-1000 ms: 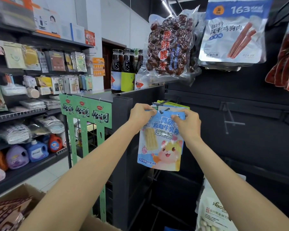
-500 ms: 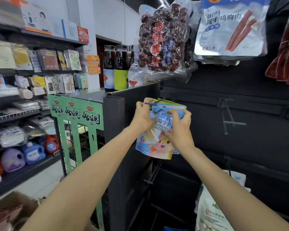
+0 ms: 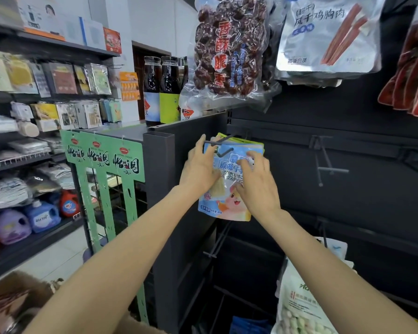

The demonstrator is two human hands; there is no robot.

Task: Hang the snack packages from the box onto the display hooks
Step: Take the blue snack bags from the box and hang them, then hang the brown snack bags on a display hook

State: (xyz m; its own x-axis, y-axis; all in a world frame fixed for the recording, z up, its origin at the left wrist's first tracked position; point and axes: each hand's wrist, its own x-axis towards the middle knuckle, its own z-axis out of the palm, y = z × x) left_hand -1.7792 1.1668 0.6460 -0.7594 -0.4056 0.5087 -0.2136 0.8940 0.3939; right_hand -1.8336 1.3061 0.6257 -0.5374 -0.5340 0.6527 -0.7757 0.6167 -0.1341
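Low and to the left of both hands sits the brown corrugated cardboard box [image 3: 15, 307], its flaps open; what lies in it is too blurred to name. The left hand [image 3: 199, 168] lies against the left edge of the pale blue glossy snack pouch with a cartoon animal printed on it [image 3: 227, 189], fingers pointing up and fairly straight, thumb in front of the film; it looks to be pressing or steadying rather than clenching. Just above its fingertips the dark metal display hook [image 3: 221, 140] juts out toward the camera, and the pouch hangs from it, in front of a green-edged pouch behind. The pouch's long axis runs straight down from the hook, between the two hands. The right hand [image 3: 257, 183] is spread flat over the pouch's right half, fingers loose and gripping nothing, smoothing the slick, slightly crinkled plastic. Both hands touch the pouch about equally; the left is nearer the hook. Judging by this, the pouch seems seated, so the next move likely turns down and left to the box. Further right an empty dark hook [image 3: 323, 162] stands well apart
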